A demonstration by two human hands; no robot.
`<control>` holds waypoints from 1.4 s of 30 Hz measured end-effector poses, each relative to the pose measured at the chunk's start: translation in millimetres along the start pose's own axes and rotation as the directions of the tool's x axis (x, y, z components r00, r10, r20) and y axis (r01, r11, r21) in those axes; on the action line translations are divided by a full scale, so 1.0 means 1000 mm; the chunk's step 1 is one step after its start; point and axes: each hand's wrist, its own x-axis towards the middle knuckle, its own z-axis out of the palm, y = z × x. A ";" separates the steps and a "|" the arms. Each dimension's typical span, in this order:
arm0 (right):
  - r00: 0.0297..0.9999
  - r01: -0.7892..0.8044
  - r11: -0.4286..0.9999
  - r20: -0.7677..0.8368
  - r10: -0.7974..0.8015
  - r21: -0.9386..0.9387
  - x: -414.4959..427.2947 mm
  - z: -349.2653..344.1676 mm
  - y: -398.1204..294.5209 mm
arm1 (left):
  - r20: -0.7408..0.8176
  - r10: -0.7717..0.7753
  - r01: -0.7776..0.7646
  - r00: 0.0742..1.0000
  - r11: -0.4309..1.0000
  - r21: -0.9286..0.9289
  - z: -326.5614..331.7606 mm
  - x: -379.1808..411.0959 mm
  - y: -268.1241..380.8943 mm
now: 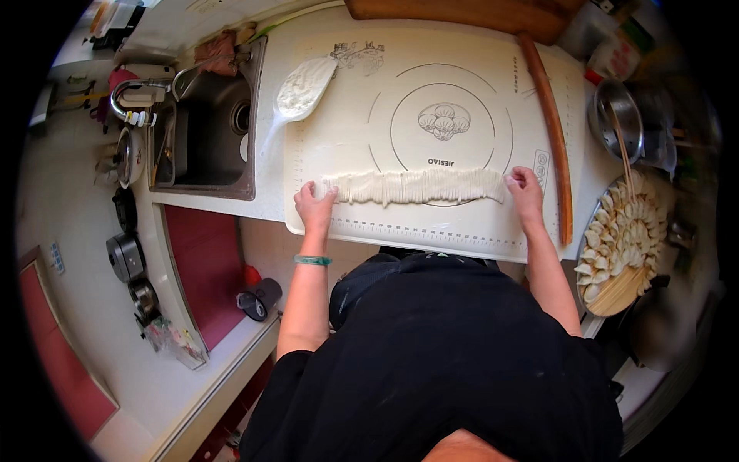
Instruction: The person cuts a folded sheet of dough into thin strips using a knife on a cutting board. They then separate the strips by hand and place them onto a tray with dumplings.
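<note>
A long row of cut dough noodles (415,187) lies across the near part of a silicone kneading mat (346,138), its strands side by side. At the row's left end is my left hand (316,202), thumb and fingers apart, the thumb touching the noodles' edge. My right hand (525,187) is at the right end, fingers curled and fingertips close to the last strands. Whether a strand is between those fingertips cannot be made out. A wooden rolling pin (551,127) lies lengthwise on the mat, right of my right hand.
A white scoop of flour (303,89) rests at the mat's left edge, beside the sink (213,138). On the right are a round tray of dumplings (620,242) and a metal bowl (618,118) with chopsticks (622,147). A wooden board (462,10) stands behind the mat.
</note>
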 end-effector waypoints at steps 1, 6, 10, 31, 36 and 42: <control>1.000 -0.001 1.000 0.002 0.001 -0.028 -0.009 0.009 -0.010 | 0.019 0.008 -0.007 1.000 1.000 -0.017 0.003 0.001 0.005; 1.000 0.010 0.994 -0.011 -0.011 -0.109 -0.030 0.057 -0.040 | 0.155 0.063 -0.059 0.986 0.998 -0.033 0.009 -0.003 0.035; 0.989 -0.137 0.988 0.066 0.133 0.069 -0.044 0.089 -0.065 | 0.250 0.083 -0.028 0.965 0.976 -0.216 0.026 -0.019 0.041; 0.708 -0.518 0.558 0.691 -0.146 0.648 -0.024 0.134 -0.198 | 0.793 0.415 0.670 0.447 0.432 -0.604 -0.020 0.029 0.114; 0.676 -0.454 0.657 0.713 -0.185 0.602 -0.004 0.126 -0.213 | 0.763 0.441 0.627 0.473 0.439 -0.643 -0.025 0.047 0.132; 0.751 -0.353 0.752 0.648 -0.126 0.556 0.007 0.107 -0.226 | 0.769 0.295 0.523 0.567 0.593 -0.613 -0.034 0.062 0.136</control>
